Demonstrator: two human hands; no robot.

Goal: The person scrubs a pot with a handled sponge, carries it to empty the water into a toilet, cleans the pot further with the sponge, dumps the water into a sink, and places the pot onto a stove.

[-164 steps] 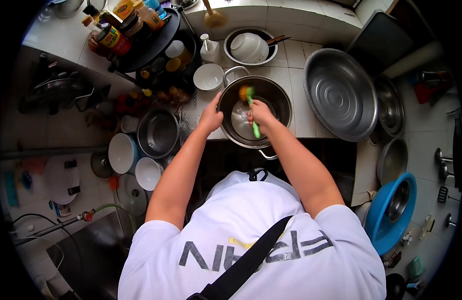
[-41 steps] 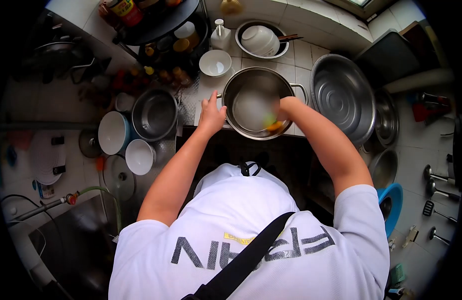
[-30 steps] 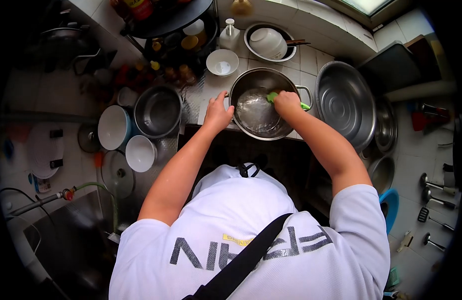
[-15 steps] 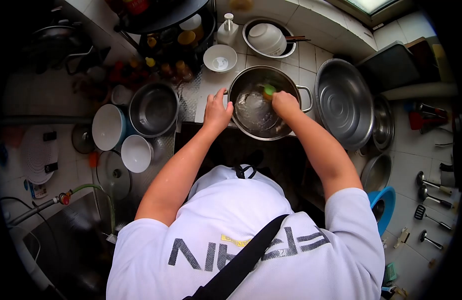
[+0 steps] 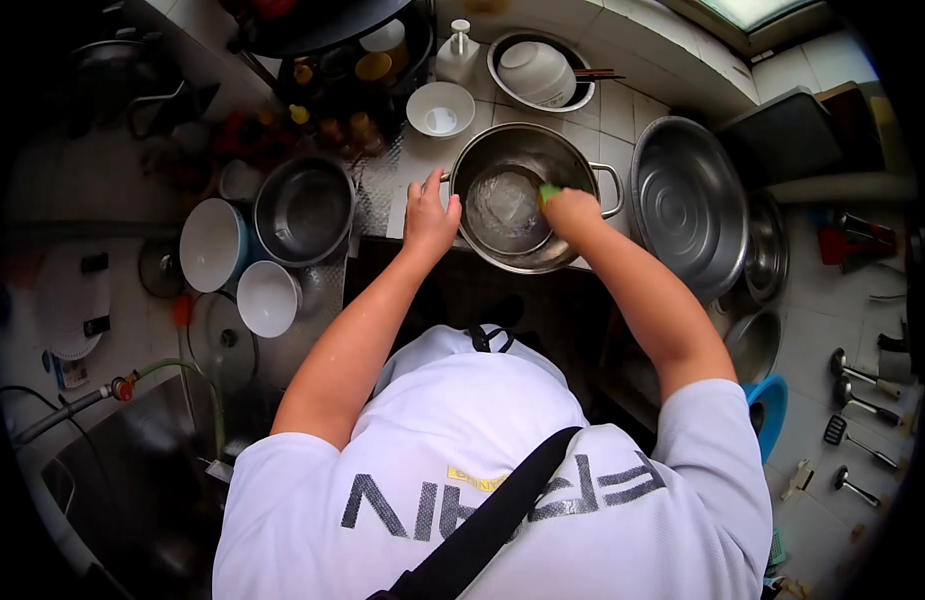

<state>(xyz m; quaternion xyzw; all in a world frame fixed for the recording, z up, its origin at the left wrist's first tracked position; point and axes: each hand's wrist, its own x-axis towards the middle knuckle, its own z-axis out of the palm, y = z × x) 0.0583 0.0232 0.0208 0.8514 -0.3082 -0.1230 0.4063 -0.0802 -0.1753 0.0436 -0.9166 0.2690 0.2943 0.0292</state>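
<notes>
A wide steel pot (image 5: 502, 262) stands near the counter's front edge, with some shallow liquid inside. My left hand (image 5: 429, 218) is at its left side, fingers and thumb about the left handle, which they mostly hide. Inside the pot, against the right inner wall, my right hand (image 5: 572, 212) grips a green and yellow sponge (image 5: 549, 192); only a green end shows past the fingers. The pot's right handle (image 5: 614, 190) sticks out beside my right wrist.
Behind the pot are a white bowl (image 5: 440, 109), a pump bottle (image 5: 457, 52) and a basin (image 5: 497, 82) holding a bowl and chopsticks. A large metal basin (image 5: 687, 210) leans at right. To the left sit a metal pot (image 5: 302, 210) and white bowls (image 5: 268, 298).
My right hand and the sponge have moved slightly right, to the pot's right wall. The pot appears slightly higher in view, my left hand still at its left side.
</notes>
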